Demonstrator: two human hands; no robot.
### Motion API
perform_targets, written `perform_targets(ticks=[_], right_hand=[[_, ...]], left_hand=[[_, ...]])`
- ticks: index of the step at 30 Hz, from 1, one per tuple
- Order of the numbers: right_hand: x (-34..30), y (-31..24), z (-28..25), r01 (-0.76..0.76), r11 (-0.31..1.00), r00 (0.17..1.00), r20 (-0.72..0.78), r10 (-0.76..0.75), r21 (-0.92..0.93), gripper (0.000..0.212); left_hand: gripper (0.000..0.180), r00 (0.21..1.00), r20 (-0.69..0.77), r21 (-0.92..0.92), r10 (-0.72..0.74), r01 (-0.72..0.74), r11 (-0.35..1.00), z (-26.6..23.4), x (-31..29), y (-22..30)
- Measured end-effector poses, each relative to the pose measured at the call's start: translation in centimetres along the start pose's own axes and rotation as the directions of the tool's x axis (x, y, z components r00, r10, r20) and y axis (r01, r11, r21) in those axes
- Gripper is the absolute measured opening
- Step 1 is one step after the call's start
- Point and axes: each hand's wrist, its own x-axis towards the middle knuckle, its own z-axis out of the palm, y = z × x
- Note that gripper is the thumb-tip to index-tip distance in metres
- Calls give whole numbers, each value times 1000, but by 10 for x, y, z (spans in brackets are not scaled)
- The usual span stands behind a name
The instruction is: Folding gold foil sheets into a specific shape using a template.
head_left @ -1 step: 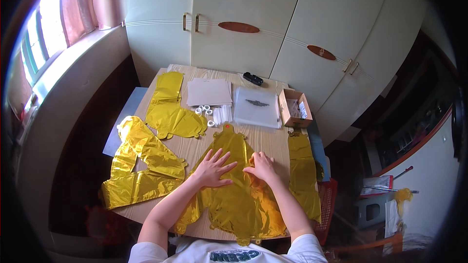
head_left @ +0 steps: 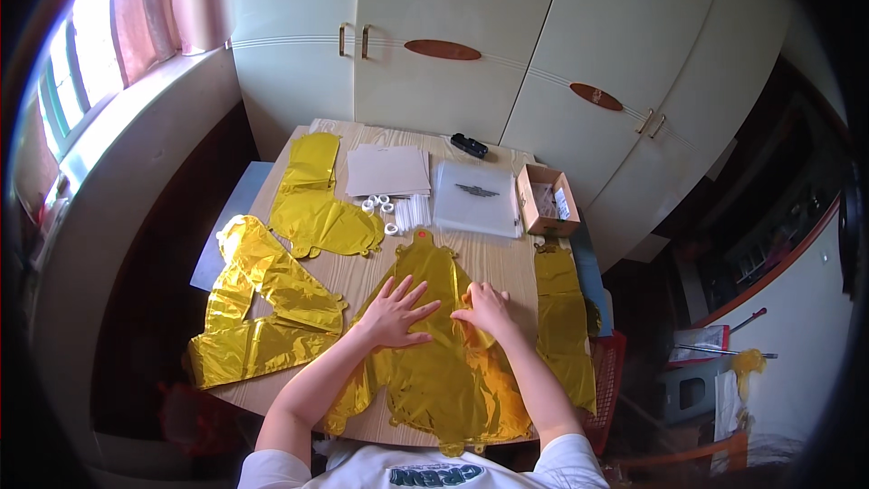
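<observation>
A flat gold foil balloon lies in front of me, reaching to the table's near edge, with a small red spot at its far tip. My left hand rests flat on it, fingers spread. On its right side, my right hand has its fingers curled around a folded-over edge of the foil, which shows orange reflections there. Two more gold foil balloons, one at the far left and one at the near left, lie flat. Another gold foil balloon hangs partly over the table's right edge.
Along the back of the wooden table are grey card sheets, white tape rolls, white sticks, transparent plastic bags, a black object and a small box. A red plastic basket stands beside the right edge.
</observation>
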Motion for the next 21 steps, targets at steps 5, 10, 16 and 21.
perform_targets(ticks=[5,10,16,21], right_hand=[[6,11,-5,-40,999,985,167,35,24,62],[-19,18,-31,-55,985,951,310,1,164,69],[-63,6,-26,-25,976,974,227,-25,217,67],[-67,-9,31,284,947,927,-295,-230,153,36]], left_hand=[[78,1000,18,-9,6,-5,1000,-3,1,0],[77,1000,-2,-17,5,-5,1000,0,-1,-2],[78,1000,-3,-33,-10,10,999,2,-3,-3],[79,1000,-13,-39,10,-11,999,-2,1,-1]])
